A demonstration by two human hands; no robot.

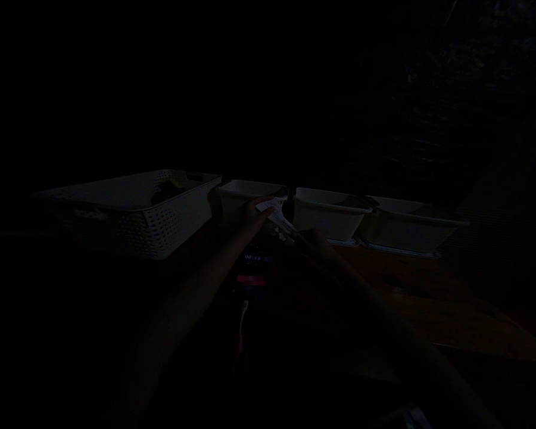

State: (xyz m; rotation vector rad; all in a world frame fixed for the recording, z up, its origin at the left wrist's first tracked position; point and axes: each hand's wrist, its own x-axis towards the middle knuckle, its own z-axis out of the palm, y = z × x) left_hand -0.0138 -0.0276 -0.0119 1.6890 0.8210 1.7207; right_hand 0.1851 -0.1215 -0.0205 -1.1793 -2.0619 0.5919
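The scene is very dark. My left hand (pixel 252 213) reaches forward and grips one end of a small white object (pixel 274 215), perhaps a folded cloth or paper. My right hand (pixel 311 242) holds its other end, fingers closed. Both hands hover in front of a row of white bins, between the second bin (pixel 243 193) and the third bin (pixel 328 211). Below the hands lies a phone (pixel 254 271) with a lit timer and a red bar on its screen.
A large white perforated basket (pixel 138 217) stands at the left with something dark inside. A fourth white bin (pixel 411 226) sits at the right. They rest on a wooden table (pixel 429 298). A white cable (pixel 242 322) runs from the phone.
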